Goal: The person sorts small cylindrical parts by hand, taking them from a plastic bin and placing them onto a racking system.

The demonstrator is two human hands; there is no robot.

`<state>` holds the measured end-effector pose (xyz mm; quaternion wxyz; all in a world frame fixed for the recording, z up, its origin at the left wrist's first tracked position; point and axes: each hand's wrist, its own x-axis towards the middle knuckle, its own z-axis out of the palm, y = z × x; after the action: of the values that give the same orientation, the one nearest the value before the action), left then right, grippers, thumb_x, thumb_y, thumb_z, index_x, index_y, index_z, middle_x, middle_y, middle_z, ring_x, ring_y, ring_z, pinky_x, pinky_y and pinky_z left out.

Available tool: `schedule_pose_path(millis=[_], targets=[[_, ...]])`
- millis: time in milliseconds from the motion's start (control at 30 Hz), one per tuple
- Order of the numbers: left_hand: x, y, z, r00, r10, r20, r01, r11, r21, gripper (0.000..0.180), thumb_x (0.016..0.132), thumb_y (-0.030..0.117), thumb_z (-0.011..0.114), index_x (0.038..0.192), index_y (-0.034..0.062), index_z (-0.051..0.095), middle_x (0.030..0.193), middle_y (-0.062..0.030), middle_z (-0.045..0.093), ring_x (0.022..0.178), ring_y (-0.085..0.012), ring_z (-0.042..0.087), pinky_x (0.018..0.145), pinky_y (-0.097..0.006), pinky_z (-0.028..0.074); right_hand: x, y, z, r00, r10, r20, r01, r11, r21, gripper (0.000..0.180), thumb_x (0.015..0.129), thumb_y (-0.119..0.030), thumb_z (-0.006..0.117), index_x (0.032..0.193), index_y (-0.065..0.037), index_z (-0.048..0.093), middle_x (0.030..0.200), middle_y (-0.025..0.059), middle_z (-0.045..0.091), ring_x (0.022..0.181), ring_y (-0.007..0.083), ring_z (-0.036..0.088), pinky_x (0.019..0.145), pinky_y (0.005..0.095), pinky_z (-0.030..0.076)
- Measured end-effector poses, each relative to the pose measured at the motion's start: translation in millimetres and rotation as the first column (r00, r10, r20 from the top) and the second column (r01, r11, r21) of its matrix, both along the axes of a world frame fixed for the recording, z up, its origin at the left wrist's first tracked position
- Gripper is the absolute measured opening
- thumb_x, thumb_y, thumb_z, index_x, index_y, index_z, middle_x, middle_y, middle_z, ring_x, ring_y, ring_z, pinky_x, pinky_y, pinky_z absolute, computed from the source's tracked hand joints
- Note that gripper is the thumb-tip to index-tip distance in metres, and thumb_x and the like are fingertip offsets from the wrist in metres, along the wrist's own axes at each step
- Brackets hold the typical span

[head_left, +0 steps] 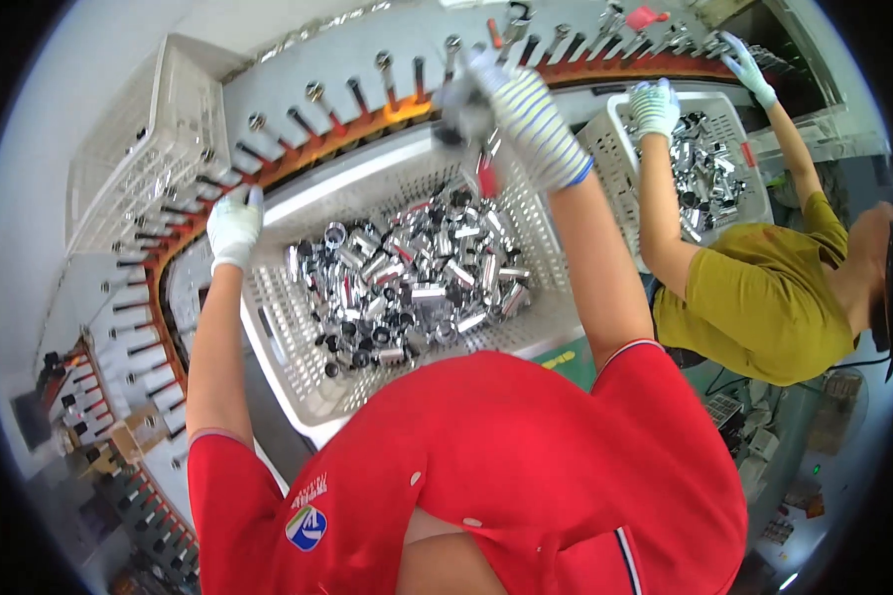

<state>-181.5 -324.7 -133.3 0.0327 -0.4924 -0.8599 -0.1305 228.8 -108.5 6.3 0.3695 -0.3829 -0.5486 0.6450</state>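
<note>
Sockets (pixel 407 283), shiny chrome cylinders, lie heaped in a white perforated plastic basket (pixel 298 337) in front of the person. Head view: right hand (pixel 526 114), in a striped knit glove, grips a few parts above the far rim; blurred. Left hand (pixel 233 226) clasps the basket's left rim. Risk: smooth metal slips from knit fabric, or snags on the peg conveyor (pixel 298 124).

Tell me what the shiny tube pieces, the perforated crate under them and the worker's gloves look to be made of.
Short shiny cylindrical sleeves: likely polished or plated metal, judging by mirror-like glints and dark hollow ends.
White perforated rectangular crate: apparently moulded plastic, matte, with a regular grid of holes.
White knitted glove on the left hand and blue-striped white one on the right hand: seemingly cotton-like fabric, with a ribbed weave.
</note>
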Motion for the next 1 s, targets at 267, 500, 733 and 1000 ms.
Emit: schedule_pose_path(millis=[267, 500, 733, 1000], targets=[[-4, 14, 10, 0.997, -0.048, 0.059, 0.052, 0.997, -0.065, 0.038, 0.104, 0.037, 0.061, 0.108, 0.0059, 0.081, 0.105, -0.0252, 0.078, 0.101, -0.0454, 0.074, 0.092, -0.054, 0.057, -55, 147, -42, 0.84, -0.488, 0.236, 0.159, 0.638, 0.754, 0.064, 0.085, -0.036, 0.085, 0.137, -0.003, 0.071, 0.131, 0.0228, 0.076, 0.124, 0.0407, 0.071, 0.111, 0.0478, 0.055], [-2, 5, 18, 0.999, -0.01, 0.048, 0.01, 1.0, 0.008, 0.035, 0.104, 0.035, 0.062, 0.104, 0.0063, 0.082, 0.102, -0.0248, 0.077, 0.098, -0.0455, 0.074, 0.091, -0.052, 0.058, -107, 80, -60, 0.909, -0.314, 0.273, -0.038, 0.591, 0.806, 0.03, 0.092, -0.014, 0.073, 0.121, -0.011, 0.078, 0.119, 0.0149, 0.077, 0.108, 0.0369, 0.074, 0.099, 0.0439, 0.06], [14, 2, 13, 0.999, 0.018, 0.039, -0.019, 1.0, 0.017, 0.032, 0.103, 0.033, 0.063, 0.107, 0.0076, 0.083, 0.103, -0.0246, 0.078, 0.097, -0.0445, 0.075, 0.092, -0.051, 0.059, -157, 82, -46, 0.933, -0.299, 0.198, 0.071, 0.695, 0.716, 0.025, 0.094, -0.01, 0.068, 0.116, -0.01, 0.081, 0.105, 0.0135, 0.079, 0.094, 0.0285, 0.076, 0.087, 0.0413, 0.061], [19, 17, 18, 0.999, -0.014, 0.048, 0.014, 1.0, 0.007, 0.031, 0.102, 0.032, 0.064, 0.106, 0.0074, 0.082, 0.102, -0.0244, 0.078, 0.098, -0.0439, 0.075, 0.09, -0.051, 0.058, -60, 53, -33, 0.813, -0.575, 0.088, 0.249, 0.482, 0.84, 0.048, 0.093, 0.0, 0.07, 0.139, -0.007, 0.071, 0.105, 0.0173, 0.08, 0.101, 0.0316, 0.078, 0.094, 0.0408, 0.061]])
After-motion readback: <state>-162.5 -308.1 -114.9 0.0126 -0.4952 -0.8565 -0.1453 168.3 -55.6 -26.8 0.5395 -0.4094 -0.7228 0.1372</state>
